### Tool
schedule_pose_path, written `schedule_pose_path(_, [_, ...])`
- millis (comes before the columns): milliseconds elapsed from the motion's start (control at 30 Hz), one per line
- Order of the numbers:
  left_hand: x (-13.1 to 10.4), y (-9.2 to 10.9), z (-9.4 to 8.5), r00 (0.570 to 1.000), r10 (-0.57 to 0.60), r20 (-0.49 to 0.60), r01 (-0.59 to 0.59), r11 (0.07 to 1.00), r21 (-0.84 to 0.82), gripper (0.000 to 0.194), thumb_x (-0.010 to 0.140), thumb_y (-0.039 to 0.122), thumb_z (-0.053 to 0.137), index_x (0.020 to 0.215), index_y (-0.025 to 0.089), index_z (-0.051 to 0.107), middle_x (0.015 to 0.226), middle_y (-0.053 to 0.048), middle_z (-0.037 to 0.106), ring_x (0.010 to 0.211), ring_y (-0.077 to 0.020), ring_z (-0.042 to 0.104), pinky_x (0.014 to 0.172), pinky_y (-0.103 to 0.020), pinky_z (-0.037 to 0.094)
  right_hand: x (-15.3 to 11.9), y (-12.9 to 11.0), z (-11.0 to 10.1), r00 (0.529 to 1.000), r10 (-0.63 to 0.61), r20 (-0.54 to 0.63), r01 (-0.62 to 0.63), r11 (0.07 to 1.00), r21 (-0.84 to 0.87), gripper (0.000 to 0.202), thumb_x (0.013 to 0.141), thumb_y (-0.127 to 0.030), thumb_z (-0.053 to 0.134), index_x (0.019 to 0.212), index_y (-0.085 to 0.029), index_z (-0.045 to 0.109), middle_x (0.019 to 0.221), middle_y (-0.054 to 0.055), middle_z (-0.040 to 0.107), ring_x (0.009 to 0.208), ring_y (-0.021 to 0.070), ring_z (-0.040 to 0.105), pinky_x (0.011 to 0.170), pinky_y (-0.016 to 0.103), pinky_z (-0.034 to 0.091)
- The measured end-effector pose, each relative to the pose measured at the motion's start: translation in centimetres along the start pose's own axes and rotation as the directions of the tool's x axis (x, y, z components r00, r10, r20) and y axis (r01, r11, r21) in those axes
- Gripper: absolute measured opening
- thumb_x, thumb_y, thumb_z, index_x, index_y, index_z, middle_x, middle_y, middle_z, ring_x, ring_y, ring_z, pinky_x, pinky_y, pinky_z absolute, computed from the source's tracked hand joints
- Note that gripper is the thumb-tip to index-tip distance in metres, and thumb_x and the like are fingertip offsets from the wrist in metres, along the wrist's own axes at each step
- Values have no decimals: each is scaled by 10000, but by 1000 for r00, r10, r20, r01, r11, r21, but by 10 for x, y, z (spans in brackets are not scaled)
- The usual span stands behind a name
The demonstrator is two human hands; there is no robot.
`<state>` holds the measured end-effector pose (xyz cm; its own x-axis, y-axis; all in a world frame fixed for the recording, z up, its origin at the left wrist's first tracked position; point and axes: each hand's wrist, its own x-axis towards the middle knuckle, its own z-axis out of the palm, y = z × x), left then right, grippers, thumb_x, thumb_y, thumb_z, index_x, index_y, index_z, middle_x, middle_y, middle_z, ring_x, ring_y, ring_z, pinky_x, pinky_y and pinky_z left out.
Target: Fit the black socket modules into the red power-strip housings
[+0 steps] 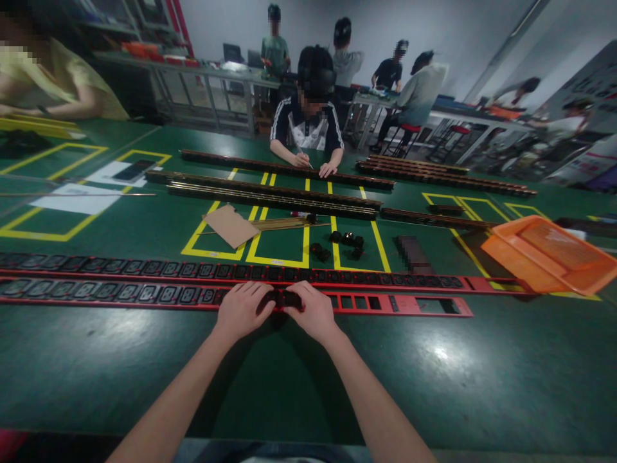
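On the nearer red metal strip (pixel 385 303), my left hand (pixel 241 310) and my right hand (pixel 314 310) meet side by side. Black power sockets (pixel 168 294) fill this strip left of my hands, while square cut-outs show to the right. Thumb and fingers of my left hand close around a black socket (pixel 268 299). A second black socket (pixel 291 299) is pinched in my right hand, close beside the first. My fingers partly hide both, so how deep they sit cannot be seen. Just behind lies another red strip (pixel 475 283), lined with black sockets.
Loose black sockets (pixel 348 239) and brown cardboard (pixel 231 226) lie beyond the strips. An orange bin (pixel 549 251) stands at right. Long dark bars (pixel 274 195) cross the green table (pixel 120 366). Opposite, a person (pixel 308 122) holds a pen over a bar.
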<state>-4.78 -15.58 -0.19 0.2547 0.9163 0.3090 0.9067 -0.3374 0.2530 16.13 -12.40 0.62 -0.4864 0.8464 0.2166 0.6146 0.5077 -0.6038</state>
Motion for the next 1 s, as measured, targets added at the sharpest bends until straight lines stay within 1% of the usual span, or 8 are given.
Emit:
schedule_pose_path(200, [-1,0,0,1000,6,-1,-6,1000,10,233,911,369,506,1050,226,625,994,-41,709,922,-219,641,805,-379,444,-1,1,0,1000,-26,10,27,999,-38,338,827,-289,729,1143,-262,610,1140,12,644,992,180,637,784,285,505])
schedule_pose_path(400, [-1,-1,1,1000,7,11,-7,1000,6,231,921,374,494,1061,232,611,1013,-45,707,935,-221,637,809,-375,439,-1,2,2,999,24,34,-19,990,-141,376,832,-357,725,1178,-263,613,1160,27,600,878,168,640,719,294,517])
schedule_pose_path(567, [-1,-1,1,1000,8,0,-8,1000,-7,233,917,369,500,1068,233,614,1032,-48,709,952,-223,639,821,-379,442,-1,2,2,997,32,67,-20,984,-178,370,866,-392,687,1206,-269,610,1152,33,591,900,171,639,733,299,519])
schedule_pose_path(733, [-1,-1,1,1000,2,19,-2,1000,2,240,918,376,497,1074,231,608,1036,-50,707,959,-229,636,826,-387,443,0,0,1,996,40,81,-22,977,-212,372,886,-406,660,1227,-268,603,1164,39,589,910,177,637,738,306,519])
schedule_pose_path(867, [-1,-1,1,1000,0,27,0,1000,4,242,921,379,493,1078,230,602,1044,-44,704,965,-228,634,832,-389,441,-1,-2,-1,995,47,86,-28,975,-219,369,891,-404,648,1233,-274,600,1171,40,584,906,175,636,734,304,517])
schedule_pose_path(1000, [-1,-1,0,1000,1,9,-1,1000,-2,238,916,372,500,1073,231,610,1034,-44,707,955,-223,638,833,-385,442,-1,-3,-1,996,48,81,-29,975,-220,377,886,-407,653,1230,-265,597,1175,38,582,903,174,635,732,300,515])
